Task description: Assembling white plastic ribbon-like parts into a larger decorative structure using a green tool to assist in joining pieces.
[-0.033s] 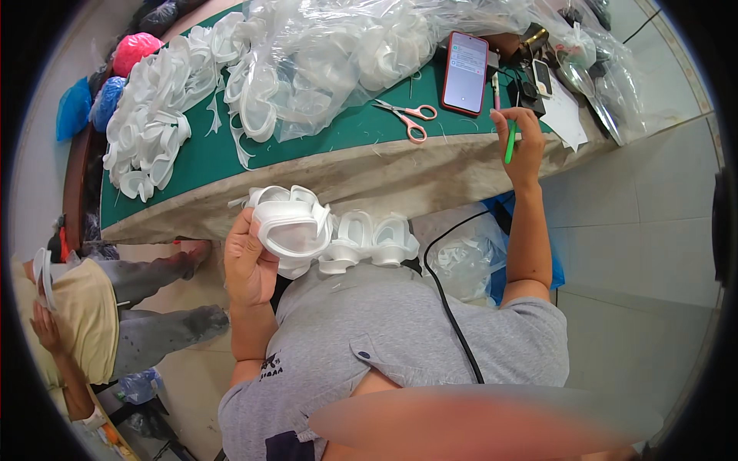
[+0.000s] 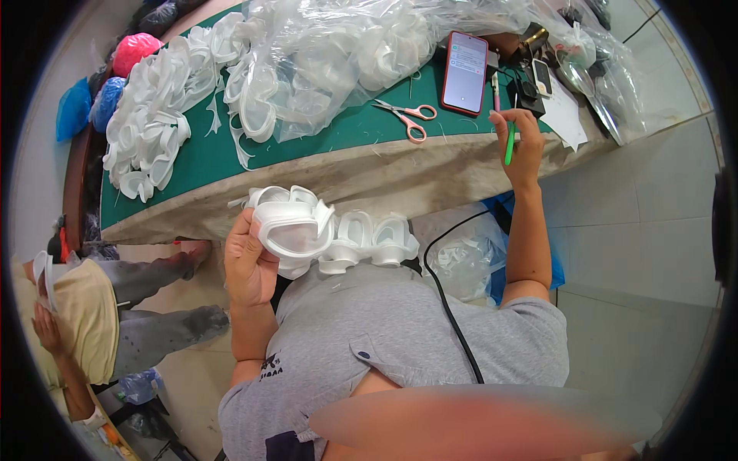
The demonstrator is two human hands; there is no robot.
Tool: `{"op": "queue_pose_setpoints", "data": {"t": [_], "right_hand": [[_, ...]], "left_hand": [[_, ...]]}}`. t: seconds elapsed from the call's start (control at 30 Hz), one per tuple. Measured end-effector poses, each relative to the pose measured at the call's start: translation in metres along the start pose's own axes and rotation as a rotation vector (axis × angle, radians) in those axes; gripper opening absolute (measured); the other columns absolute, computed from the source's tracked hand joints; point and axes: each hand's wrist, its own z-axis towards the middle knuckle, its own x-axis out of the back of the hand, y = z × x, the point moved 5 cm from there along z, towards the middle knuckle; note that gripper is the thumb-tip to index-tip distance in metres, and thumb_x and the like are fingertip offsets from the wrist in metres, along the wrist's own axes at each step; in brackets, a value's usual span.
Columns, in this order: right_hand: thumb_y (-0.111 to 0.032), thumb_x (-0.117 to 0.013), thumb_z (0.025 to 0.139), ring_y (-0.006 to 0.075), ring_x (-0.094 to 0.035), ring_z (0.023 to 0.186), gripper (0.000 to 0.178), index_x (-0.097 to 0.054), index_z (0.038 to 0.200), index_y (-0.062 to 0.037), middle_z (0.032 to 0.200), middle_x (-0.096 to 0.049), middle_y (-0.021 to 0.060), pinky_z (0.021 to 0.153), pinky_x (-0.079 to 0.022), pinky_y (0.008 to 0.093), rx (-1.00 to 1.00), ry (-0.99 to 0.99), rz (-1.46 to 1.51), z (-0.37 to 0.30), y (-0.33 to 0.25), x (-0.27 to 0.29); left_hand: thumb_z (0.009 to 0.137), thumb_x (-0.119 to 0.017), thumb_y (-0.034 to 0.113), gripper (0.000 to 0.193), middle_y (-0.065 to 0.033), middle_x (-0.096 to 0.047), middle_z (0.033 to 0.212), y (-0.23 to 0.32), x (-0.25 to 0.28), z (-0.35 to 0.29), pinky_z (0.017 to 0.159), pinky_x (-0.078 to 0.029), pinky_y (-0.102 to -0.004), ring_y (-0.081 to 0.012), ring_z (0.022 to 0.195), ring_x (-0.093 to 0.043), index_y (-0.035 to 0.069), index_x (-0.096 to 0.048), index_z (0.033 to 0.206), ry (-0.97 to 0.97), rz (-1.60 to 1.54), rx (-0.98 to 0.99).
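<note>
My left hand is closed on a white oval-rimmed piece with a thin, see-through middle, held up before my chest. From it a row of similar white pieces runs to the right across my lap. My right hand is raised at the table's front edge, fingers closed round a slim tool with a green handle. The tool's thin end points away from me; its exact kind cannot be made out. Pink-handled scissors lie apart on the green tabletop, left of that hand.
White pieces are heaped at the left, more under clear plastic. A lit phone and a black box lie near my right hand. A black cable crosses my shirt. At left a co-worker handles a white piece.
The white piece in the co-worker's hands has shifted slightly. My own hands show no visible movement.
</note>
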Motion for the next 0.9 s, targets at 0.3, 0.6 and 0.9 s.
{"op": "queue_pose_setpoints", "data": {"t": [0.3, 0.6, 0.9], "right_hand": [[-0.008, -0.070, 0.081, 0.0226, -0.060, 0.071, 0.010, -0.063, 0.083, -0.0005, 0.079, -0.063, 0.0103, 0.066, -0.046, 0.0294, -0.025, -0.084, 0.068, -0.007, -0.005, -0.012], [-0.011, -0.068, 0.084, 0.0251, -0.060, 0.070, 0.012, -0.062, 0.083, -0.0007, 0.078, -0.062, 0.0120, 0.064, -0.046, 0.0305, -0.046, -0.130, 0.060, -0.010, -0.007, -0.022], [-0.007, -0.065, 0.085, 0.0255, -0.063, 0.075, 0.009, -0.063, 0.092, -0.0019, 0.083, -0.064, 0.0129, 0.065, -0.048, 0.0322, -0.119, -0.100, 0.072, -0.021, -0.001, -0.023]], "left_hand": [[0.091, -0.058, 0.013, 0.040, -0.0141, -0.058, 0.120, -0.005, 0.008, 0.000, 0.095, -0.048, -0.0368, -0.0224, 0.110, -0.059, -0.003, -0.045, 0.126, -0.065, -0.074, -0.027], [0.092, -0.056, 0.012, 0.038, -0.0144, -0.058, 0.120, -0.003, 0.009, -0.001, 0.095, -0.049, -0.0375, -0.0224, 0.110, -0.058, -0.002, -0.045, 0.126, -0.091, -0.092, -0.032], [0.093, -0.055, 0.013, 0.035, -0.0139, -0.058, 0.119, -0.001, 0.003, 0.000, 0.095, -0.048, -0.0368, -0.0221, 0.109, -0.059, -0.002, -0.047, 0.124, -0.079, -0.090, -0.057]]}}
